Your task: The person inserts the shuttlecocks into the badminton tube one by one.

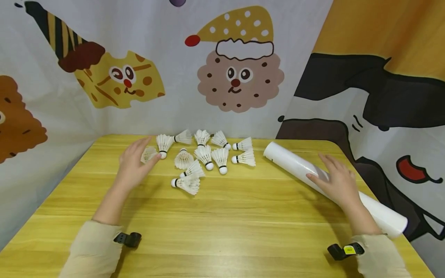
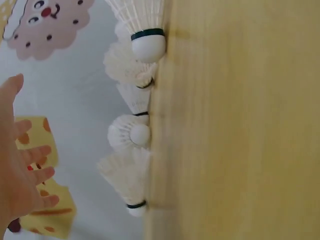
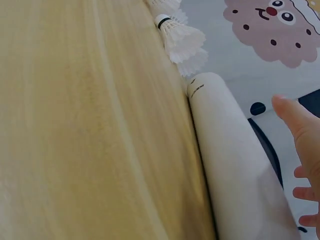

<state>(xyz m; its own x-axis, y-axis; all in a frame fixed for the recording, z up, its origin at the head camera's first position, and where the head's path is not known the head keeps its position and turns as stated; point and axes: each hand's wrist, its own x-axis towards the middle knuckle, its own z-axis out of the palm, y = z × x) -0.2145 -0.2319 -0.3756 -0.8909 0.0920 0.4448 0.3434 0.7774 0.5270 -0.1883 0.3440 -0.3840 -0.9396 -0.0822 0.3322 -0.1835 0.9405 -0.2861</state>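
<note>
Near the left end of a group of several white shuttlecocks (image 1: 220,156), my left hand (image 1: 133,164) hovers with its fingers spread and holds nothing. Its thumb overlaps the cork of one shuttlecock (image 1: 164,143) in the head view; I cannot tell whether they touch. Another shuttlecock (image 1: 148,154) is partly hidden behind that hand. On the right lies a long white tube (image 1: 290,157), slanting towards the front right corner. My right hand (image 1: 338,183) is over its middle, fingers apart and not curled round it. The right wrist view shows this hand above the tube (image 3: 232,155).
The shuttlecocks lie along the far part of a wooden table (image 1: 222,231), some upside down or on their sides. A cloth backdrop (image 1: 180,96) with cartoon prints hangs right behind the far edge. The tube's near end reaches the table's right edge.
</note>
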